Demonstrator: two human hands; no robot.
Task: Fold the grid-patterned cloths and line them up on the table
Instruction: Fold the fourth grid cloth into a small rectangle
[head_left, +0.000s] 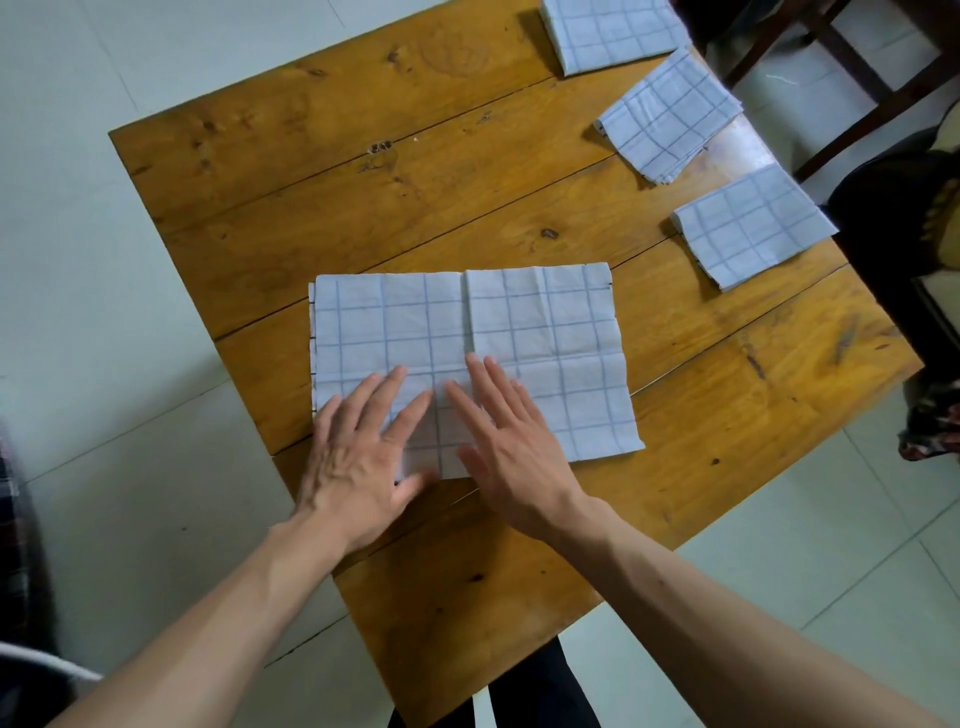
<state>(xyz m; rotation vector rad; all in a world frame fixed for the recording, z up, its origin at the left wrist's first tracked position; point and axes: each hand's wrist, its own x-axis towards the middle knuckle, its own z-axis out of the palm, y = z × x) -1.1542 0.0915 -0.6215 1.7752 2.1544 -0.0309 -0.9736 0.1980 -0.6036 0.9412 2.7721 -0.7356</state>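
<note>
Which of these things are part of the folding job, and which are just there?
Part of the job: cloth being folded, under left hand and right hand; three folded cloths; wooden table.

Just there: wooden chair.

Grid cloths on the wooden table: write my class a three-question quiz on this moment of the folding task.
1. How many folded cloths lie along the table's right side?
2. True or false: both hands rest flat on the large cloth.
3. Which is nearest the person: A) far folded cloth B) middle folded cloth C) near folded cloth?

Key: 1. Three. 2. True: left hand, right hand. 3. C.
</note>
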